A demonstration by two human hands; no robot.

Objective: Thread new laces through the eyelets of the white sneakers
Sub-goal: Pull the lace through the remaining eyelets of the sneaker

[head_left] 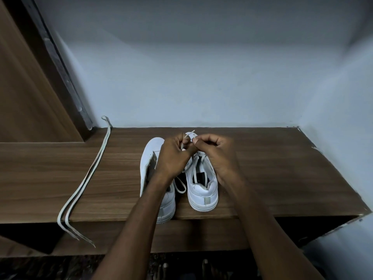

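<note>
Two white sneakers are sitting side by side on the wooden desk (262, 178), heels toward the person. Over the right sneaker (202, 190), both hands are working near its toe end: the left hand (174, 156) is pinching a white lace (186, 139), and the right hand (217, 153) is pinching the same lace just beside it. The left sneaker (150, 158) is lying touching the right sneaker's left side. A spare lace (88, 176) is stretching well left of it, dangling over the desk's front edge.
</note>
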